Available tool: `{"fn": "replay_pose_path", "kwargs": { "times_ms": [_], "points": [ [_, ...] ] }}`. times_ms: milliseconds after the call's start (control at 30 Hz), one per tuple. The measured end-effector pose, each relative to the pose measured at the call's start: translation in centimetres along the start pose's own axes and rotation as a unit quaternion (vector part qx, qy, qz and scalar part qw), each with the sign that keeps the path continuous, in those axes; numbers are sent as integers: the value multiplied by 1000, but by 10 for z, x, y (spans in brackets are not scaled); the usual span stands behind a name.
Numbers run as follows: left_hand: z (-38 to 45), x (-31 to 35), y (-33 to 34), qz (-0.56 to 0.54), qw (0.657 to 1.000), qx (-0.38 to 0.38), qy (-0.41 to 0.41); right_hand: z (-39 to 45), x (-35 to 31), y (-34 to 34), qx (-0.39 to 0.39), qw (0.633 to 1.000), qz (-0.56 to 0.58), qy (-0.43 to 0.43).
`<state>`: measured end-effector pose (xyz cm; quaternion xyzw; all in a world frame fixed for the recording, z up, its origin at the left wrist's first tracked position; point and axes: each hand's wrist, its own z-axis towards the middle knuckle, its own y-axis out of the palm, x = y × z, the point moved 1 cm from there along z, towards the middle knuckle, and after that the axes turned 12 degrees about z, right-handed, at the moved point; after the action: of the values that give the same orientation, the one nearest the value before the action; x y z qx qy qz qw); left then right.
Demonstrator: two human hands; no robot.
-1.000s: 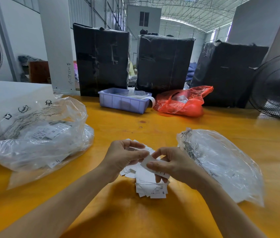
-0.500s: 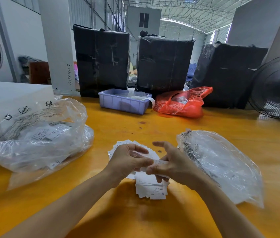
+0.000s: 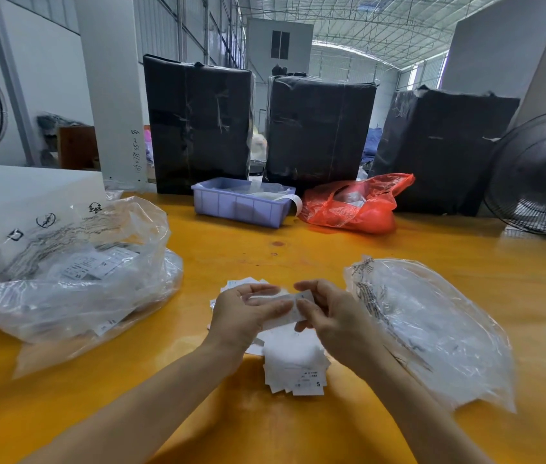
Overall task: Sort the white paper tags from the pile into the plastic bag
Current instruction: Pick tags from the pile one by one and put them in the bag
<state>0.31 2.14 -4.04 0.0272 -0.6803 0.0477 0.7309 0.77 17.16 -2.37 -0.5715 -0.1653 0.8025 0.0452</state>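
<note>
A pile of white paper tags (image 3: 293, 366) lies on the yellow table in front of me, with more tags spread behind my hands. My left hand (image 3: 245, 314) and my right hand (image 3: 330, 313) meet just above the pile and together pinch a small stack of white tags (image 3: 285, 308) held between them. A clear plastic bag (image 3: 432, 326) lies flat to the right of my right hand. A larger clear plastic bag (image 3: 74, 276) holding printed tags sits at the left.
A white box (image 3: 14, 192) stands behind the left bag. At the back of the table (image 3: 298, 256) are a purple bin (image 3: 241, 204), a red plastic bag (image 3: 355, 205) and three black wrapped bales (image 3: 318, 128). A black fan (image 3: 542, 175) stands at the far right.
My hands have risen slightly and come closer together, squaring the small stack of tags between them. The pile and both bags have not moved.
</note>
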Motion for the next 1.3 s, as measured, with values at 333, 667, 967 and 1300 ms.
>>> {"fn": "replay_pose_path", "kwargs": {
  "times_ms": [333, 667, 967, 1300],
  "points": [
    [-4, 4, 4, 34, 999, -28, 20, -1, -2, -2, -2, 999, 33, 18],
    [-1, 5, -6, 52, 999, 3, -13, -3, -7, -4, -41, 998, -47, -20],
    [-3, 7, -5, 46, 999, -13, -10, 0, -2, -8, 22, 988, 148, 28],
    [0, 9, -6, 18, 998, -42, -54, 2, 3, -10, 50, 970, 226, 70]
  ]
}}
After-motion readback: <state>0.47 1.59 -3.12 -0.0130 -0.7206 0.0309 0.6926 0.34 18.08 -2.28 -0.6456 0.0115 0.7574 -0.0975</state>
